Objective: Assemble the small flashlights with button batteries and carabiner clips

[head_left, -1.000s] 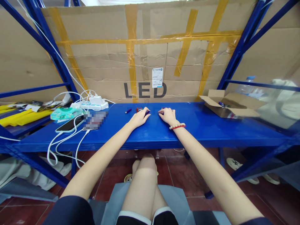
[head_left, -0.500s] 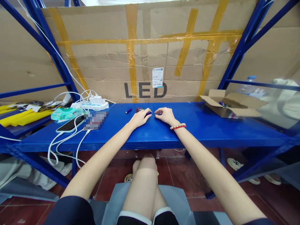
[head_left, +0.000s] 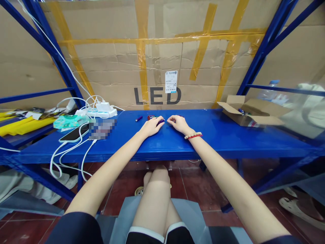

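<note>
My left hand (head_left: 151, 126) rests on the blue table with its fingers closed on a small dark-purple piece (head_left: 160, 121), whose shiny end points toward my right hand. Close by on the right, my right hand (head_left: 178, 124) has its fingers curled into a pinch; what they hold, if anything, is too small to see. A short purple cylinder (head_left: 138, 118) lies to the left of my left hand. Partly hidden behind that hand are several small red and dark pieces (head_left: 150, 117). The two hands are apart by a small gap.
At the left are a phone (head_left: 75, 133), white cables, a power strip (head_left: 100, 113) and a teal pack (head_left: 71, 121). An open cardboard box (head_left: 250, 118) with small parts inside stands at the right. A large cardboard sheet (head_left: 114, 74) closes off the table's back, between blue posts.
My right hand's fingers have curled in more, and a bit of dark purple now shows behind it. My left hand stays in place with the purple piece. The view has shifted slightly.
</note>
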{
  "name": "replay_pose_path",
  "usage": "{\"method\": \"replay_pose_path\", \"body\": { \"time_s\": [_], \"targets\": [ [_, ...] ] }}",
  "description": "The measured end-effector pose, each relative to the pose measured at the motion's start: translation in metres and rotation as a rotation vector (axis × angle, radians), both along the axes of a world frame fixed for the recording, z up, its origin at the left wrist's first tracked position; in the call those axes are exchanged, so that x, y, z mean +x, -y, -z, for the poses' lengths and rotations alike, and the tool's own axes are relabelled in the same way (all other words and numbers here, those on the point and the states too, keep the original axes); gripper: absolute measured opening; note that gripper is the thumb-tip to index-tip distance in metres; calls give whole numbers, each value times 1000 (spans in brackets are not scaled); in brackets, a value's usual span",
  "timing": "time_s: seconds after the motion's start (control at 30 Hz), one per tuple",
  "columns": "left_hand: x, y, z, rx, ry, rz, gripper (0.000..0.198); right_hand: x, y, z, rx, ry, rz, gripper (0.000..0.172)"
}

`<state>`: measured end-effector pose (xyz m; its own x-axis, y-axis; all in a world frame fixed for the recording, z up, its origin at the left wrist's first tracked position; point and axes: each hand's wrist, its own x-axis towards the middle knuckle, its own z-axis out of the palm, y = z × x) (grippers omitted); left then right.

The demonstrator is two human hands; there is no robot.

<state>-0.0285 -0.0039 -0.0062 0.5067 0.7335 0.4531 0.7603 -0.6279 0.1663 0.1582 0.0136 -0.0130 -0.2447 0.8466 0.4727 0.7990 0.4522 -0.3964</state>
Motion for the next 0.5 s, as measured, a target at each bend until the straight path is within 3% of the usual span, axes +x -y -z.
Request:
{"method": "replay_pose_path", "body": {
  "time_s": [0.33, 0.5],
  "targets": [
    [1, 3, -2, 2, -2, -14, 28, 0, 3, 0, -16, -54, -7, 17],
    [0, 5, -3, -4, -14, -30, 29, -1, 8, -4, -30, 31, 87, 17]
  ]
}}
